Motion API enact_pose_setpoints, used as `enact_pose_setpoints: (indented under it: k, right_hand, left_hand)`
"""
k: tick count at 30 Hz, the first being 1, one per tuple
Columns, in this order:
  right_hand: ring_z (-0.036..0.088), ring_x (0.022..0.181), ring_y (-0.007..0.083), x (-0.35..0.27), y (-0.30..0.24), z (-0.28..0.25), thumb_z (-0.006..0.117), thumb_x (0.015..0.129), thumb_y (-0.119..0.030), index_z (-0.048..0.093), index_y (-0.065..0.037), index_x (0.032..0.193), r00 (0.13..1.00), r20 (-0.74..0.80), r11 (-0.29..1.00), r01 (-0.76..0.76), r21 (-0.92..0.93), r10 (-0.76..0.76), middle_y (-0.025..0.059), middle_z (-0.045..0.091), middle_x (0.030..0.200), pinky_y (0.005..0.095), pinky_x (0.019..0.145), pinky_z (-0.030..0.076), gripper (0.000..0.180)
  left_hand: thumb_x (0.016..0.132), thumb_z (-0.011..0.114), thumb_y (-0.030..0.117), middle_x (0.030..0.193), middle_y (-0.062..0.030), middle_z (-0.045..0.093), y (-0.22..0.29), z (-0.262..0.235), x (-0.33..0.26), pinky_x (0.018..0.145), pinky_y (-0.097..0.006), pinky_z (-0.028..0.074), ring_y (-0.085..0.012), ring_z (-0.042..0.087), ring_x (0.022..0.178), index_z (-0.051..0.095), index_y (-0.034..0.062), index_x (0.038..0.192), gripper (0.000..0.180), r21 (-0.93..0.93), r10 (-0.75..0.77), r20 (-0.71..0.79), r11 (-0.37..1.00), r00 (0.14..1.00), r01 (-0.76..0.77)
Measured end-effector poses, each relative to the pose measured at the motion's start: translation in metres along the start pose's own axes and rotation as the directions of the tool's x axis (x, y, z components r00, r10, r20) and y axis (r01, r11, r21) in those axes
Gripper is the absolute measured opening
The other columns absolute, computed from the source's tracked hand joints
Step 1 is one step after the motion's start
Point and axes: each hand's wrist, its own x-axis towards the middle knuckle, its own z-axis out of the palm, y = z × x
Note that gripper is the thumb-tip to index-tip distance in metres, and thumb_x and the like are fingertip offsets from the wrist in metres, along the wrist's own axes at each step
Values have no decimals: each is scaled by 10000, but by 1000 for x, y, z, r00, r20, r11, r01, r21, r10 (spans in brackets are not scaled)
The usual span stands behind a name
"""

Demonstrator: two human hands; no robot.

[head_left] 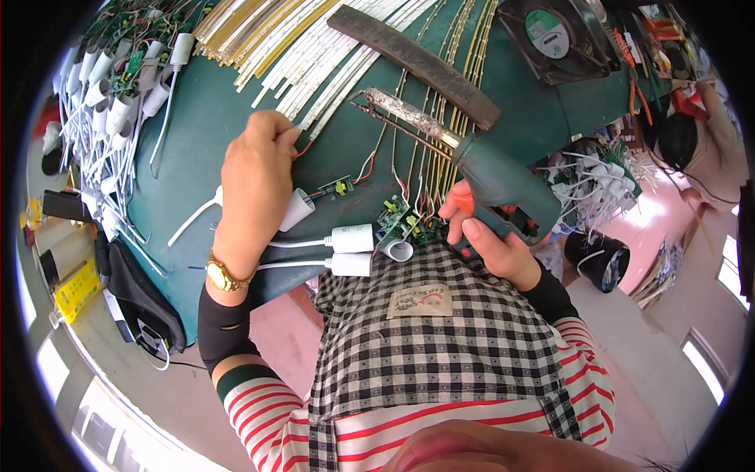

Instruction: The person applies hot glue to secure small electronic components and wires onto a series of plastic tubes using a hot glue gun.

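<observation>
Right hand (489, 240) fully closed around the green soldering gun (503, 185), whose foil-wrapped barrel lies above the circuit board (403, 224). Left hand (255, 185), left of the board, pinches a red wire (303, 147) at the fingertips; the wire's held end is hidden. White housings (351, 238) touch the board's left edge.

Small electronics assembly workshop. Evidence: green bench (212, 134) covered with bundled LED strips (314, 47), white plastic housings (110, 94) with leads, and loose circuit boards (401, 223). A soldering gun (487, 177) with foil-wrapped barrel lies at the bench front. A cooling fan (554, 35) sits at the far edge beside pliers (637, 86). More wired housings heaped at right (598, 185).
</observation>
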Motion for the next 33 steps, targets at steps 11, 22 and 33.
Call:
enact_pose_setpoints:
  k: [11,22,33]
  right_hand:
    - [612,700,149,8,10,5,556,910,-89,498,13,1248,995,77,996,-71,62,66,161,618,974,298,686,505,358]
    - [610,698,139,-1,26,-6,573,885,-13,512,6,1231,982,179,967,95,-237,-52,91,613,874,285,646,514,352]
    - [619,655,181,9,13,7,645,812,-4,611,3,953,976,207,901,150,-407,-69,75,626,778,288,608,502,145]
  left_hand:
    - [714,699,44,680,-51,600,-1,11,1,630,-367,434,-251,551,662,613,62,736,91,158,228,-73,964,971,-215]
    - [697,693,34,663,-49,604,-3,11,4,641,-345,455,-227,565,657,626,52,722,73,163,226,-71,963,972,-212]
    - [679,660,57,668,-47,611,-4,13,4,631,-362,434,-253,575,686,623,74,687,42,156,217,-77,967,973,-203]
